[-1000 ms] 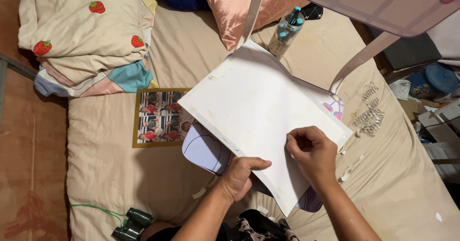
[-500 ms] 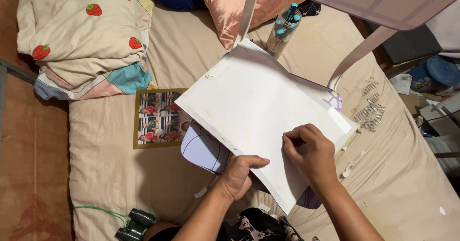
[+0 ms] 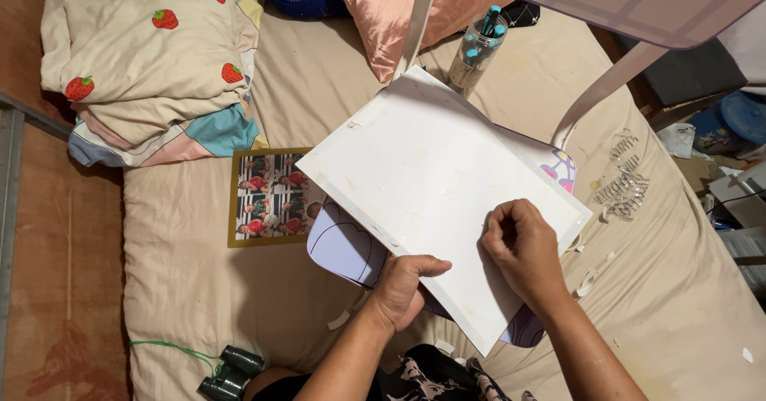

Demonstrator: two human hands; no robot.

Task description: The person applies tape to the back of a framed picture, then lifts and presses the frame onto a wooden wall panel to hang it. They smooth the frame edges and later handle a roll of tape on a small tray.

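A large white board (image 3: 423,177) lies tilted over a lilac tabletop (image 3: 339,249) on the bed. My left hand (image 3: 403,289) grips the board's near edge, thumb on top. My right hand (image 3: 523,249) rests on the board near its right corner with fingers curled, pinching at something small on the surface; what it pinches is hidden by the fingers. Small white scraps (image 3: 586,281) lie on the sheet to the right of the board.
A framed photo sheet (image 3: 267,197) lies left of the board. A strawberry-print blanket (image 3: 152,58) is piled at back left, a pink pillow (image 3: 375,10) behind. A jar of teal pens (image 3: 475,50), clear hair clips (image 3: 626,185), binoculars (image 3: 227,373) and a lilac table (image 3: 638,2) overhead surround me.
A strip standing up at the board's right corner half a second ago is no longer seen. My right hand shifted slightly right on the board. My left hand kept its grip.
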